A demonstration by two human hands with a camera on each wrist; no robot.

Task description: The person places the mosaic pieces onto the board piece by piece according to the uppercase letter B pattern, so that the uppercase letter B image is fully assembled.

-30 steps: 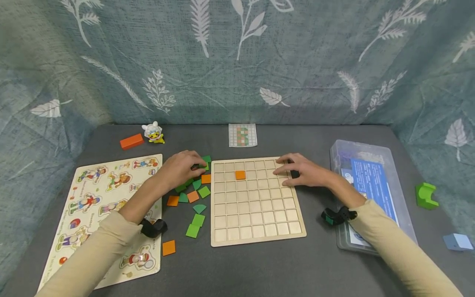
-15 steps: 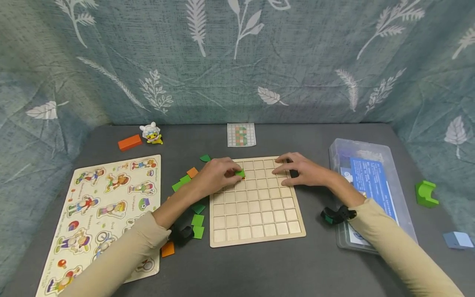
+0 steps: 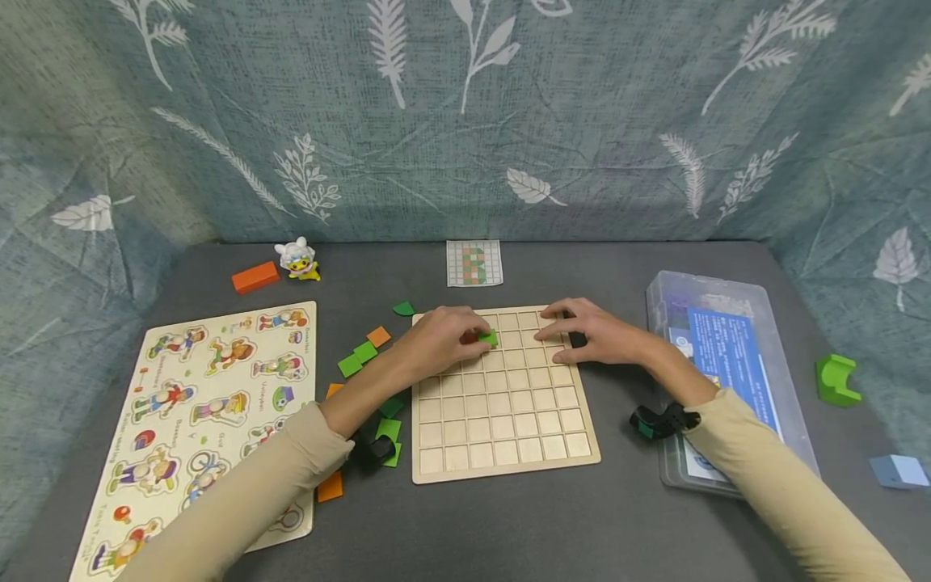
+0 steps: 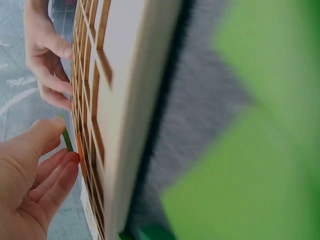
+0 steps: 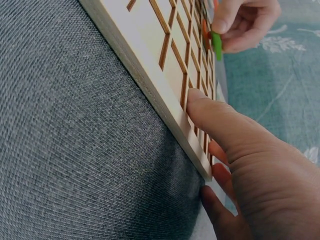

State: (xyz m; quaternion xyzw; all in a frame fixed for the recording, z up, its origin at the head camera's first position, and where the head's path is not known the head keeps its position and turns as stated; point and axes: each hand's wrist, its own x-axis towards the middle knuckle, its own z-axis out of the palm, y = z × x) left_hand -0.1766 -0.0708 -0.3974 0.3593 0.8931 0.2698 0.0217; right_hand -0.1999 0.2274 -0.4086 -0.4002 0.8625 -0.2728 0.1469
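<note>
Fingertips point(image 3: 476, 338) of the left hand point(image 3: 436, 343) were pinched on a green tile point(image 3: 489, 338), held over the cells near the far edge of the wooden grid board point(image 3: 502, 453). An orange tile, glimpsed in the left wrist view point(image 4: 80, 150), was almost hidden under that hand. The right hand point(image 3: 589, 335) was laid flat, fingers straight and slightly spread, on the board's far right corner, steadying it. Nearly every cell was seen empty, so the filling was judged barely begun. Loose tiles point(image 3: 360, 356), green and orange, were left scattered on the table off the board's left edge. A small pattern card point(image 3: 474, 263) was propped beyond the far edge.
</note>
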